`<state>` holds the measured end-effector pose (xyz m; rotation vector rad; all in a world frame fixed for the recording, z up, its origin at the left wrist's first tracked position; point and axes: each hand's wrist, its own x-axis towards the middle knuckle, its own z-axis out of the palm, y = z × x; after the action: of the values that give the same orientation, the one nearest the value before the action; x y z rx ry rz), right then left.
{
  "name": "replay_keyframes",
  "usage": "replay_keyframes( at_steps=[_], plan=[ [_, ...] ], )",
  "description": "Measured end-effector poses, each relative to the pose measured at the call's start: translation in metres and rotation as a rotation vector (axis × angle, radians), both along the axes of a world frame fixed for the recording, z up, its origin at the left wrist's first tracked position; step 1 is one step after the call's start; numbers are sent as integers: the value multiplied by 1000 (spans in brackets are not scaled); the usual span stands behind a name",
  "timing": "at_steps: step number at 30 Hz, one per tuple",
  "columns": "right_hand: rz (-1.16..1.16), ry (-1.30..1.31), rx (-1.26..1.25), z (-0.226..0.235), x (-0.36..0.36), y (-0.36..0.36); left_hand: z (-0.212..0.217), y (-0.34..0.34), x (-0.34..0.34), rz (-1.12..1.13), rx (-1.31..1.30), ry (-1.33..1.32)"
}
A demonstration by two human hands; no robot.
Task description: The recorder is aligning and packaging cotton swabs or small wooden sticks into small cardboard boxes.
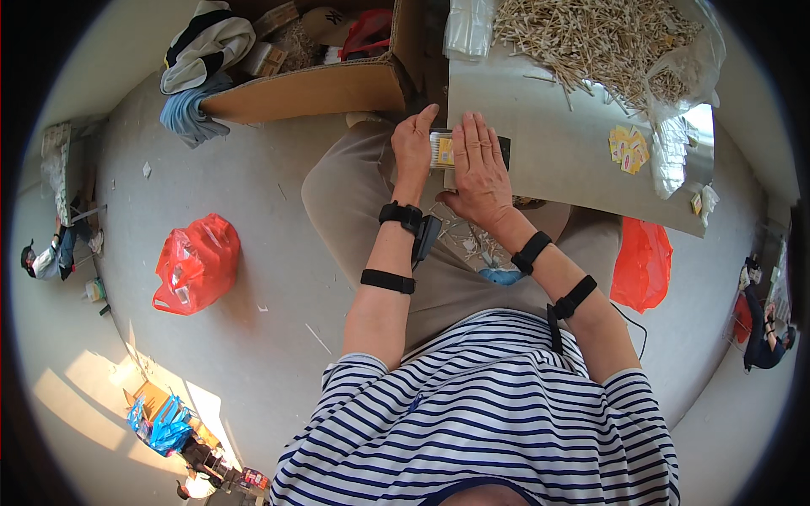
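Note:
Between my hands, at the near left corner of the metal table, is a small clear packet of cotton swabs [442, 152] with a yellow label. My left hand [411, 152] is closed at the packet's left end, its thumb pointing up and its other fingers partly hidden. Stretched out flat, the fingers of my right hand [483, 164] lie over the packet's right part and cover it. A dark edge of something [504, 150] shows just beyond those fingers. Small yellow labels [629, 149] lie in a loose heap farther right on the table.
A big pile of loose swabs [599, 42] fills the table's far side, with clear plastic bags [671, 156] beside it. At the far left stands an open cardboard box [312, 94]. Red plastic bags [198, 263] [643, 266] are on both sides. Other people [766, 333] sit farther off.

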<state>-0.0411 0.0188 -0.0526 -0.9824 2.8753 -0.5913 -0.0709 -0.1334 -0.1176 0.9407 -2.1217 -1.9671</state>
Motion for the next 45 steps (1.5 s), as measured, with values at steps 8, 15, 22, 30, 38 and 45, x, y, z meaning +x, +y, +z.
replay_keyframes(
  at_steps=[8,15,22,30,38,45],
  plan=[
    [9,-7,8,1,2,-2,11,-3,1,-120,-251,-25],
    [57,-27,-81,0,-5,4,-5,-11,-2,-76,-178,-60],
    [-117,-24,-32,11,-6,54,52,-48,19,-66,-420,-40],
    [-86,-78,189,16,-12,35,88,8,64,-830,-1169,110],
    [-44,-57,263,13,-8,38,69,24,64,-828,-1291,31],
    [-23,-72,227,16,-5,40,53,26,62,-757,-1408,61]
  ],
)
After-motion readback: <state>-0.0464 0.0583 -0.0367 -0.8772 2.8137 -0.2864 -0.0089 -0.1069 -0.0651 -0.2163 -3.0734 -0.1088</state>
